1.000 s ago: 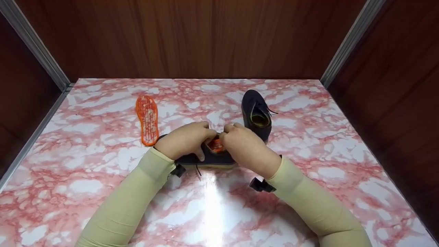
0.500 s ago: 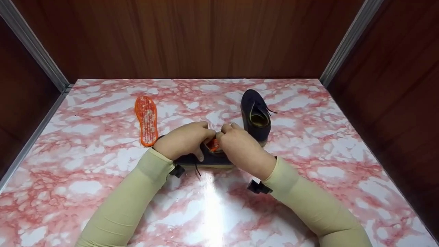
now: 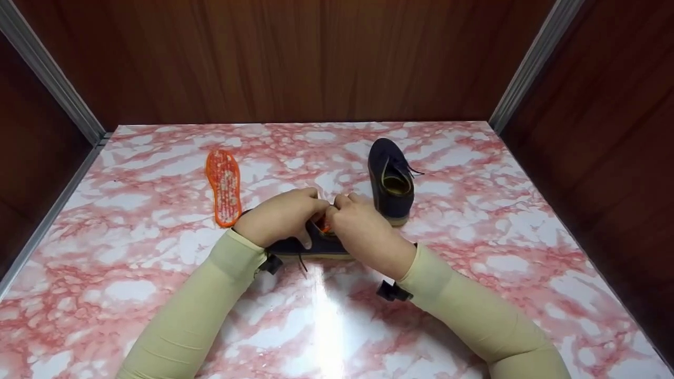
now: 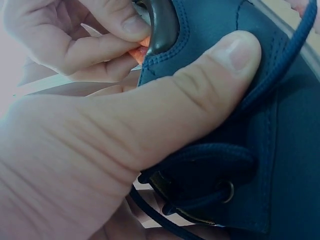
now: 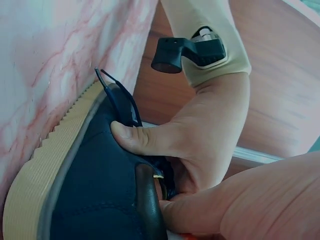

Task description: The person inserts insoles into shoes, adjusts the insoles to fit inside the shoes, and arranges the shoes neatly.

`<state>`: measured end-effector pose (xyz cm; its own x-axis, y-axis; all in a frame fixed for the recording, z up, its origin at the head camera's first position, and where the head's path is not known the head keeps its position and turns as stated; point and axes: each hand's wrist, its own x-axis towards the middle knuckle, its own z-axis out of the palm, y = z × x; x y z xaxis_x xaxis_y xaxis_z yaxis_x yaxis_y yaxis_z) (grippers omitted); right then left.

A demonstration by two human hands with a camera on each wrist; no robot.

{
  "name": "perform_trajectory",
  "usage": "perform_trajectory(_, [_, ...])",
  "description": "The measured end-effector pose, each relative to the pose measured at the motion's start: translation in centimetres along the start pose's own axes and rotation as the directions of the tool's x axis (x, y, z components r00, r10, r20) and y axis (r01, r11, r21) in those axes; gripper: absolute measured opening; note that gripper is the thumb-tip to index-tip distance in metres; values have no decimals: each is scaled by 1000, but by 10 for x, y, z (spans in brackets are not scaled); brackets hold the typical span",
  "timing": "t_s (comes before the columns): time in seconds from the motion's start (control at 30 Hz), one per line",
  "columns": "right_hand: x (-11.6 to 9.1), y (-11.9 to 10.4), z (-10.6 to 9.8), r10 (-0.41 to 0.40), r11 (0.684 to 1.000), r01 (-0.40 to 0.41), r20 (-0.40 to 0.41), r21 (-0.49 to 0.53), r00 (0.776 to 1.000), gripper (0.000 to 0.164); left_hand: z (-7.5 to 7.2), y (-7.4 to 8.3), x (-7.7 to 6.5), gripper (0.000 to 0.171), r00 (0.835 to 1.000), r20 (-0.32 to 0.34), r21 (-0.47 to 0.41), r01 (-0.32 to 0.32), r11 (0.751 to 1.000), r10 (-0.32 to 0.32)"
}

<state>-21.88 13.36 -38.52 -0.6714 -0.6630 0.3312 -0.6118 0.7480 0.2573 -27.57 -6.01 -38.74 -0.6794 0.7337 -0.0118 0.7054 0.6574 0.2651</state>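
A dark navy lace-up shoe (image 3: 316,248) with a tan sole sits crosswise on the table, its toe end toward the left. My left hand (image 3: 279,218) grips it by the laced front, thumb pressed on the near side; in the left wrist view that thumb lies beside a dark lace (image 4: 295,60). At the shoe's opening, my right hand (image 3: 368,231) pinches an orange insole (image 4: 137,54) between thumb and fingers. Most of this insole is hidden inside the shoe and behind the hand. The right wrist view shows the shoe's ridged sole (image 5: 50,165) and padded collar (image 5: 149,200).
A second orange patterned insole (image 3: 225,184) lies flat at the back left. Behind my right hand stands the matching shoe (image 3: 392,205), toe pointing away. Dark wood panels (image 3: 326,63) enclose the red-and-white marbled table (image 3: 131,289) at the back and sides.
My right hand has moved left along the shoe's opening, closer to the left hand. Less of the orange insole shows there now. The left hand keeps its grip.
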Motion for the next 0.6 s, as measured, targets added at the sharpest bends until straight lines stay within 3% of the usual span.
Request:
perform_trajectory(0.13, [-2,-1,-2,22,1000,-22,30,-1,999,9,0,1,0,55,1000,-6,1,-3,1000,3])
perform_trajectory(0.4, [-5,5,-18,101,990,-117,185,75,978,15,0,1,-1,51,1000,-7,20,-12,1000,12])
perform_trajectory(0.53, [-7,10,-26,93,991,-112,223,77,970,20,0,1,-2,50,1000,-14,23,-16,1000,17])
perform_trajectory(0.6, [-8,12,-28,79,993,-97,221,73,972,15,0,1,-2,50,1000,-14,21,-15,1000,15])
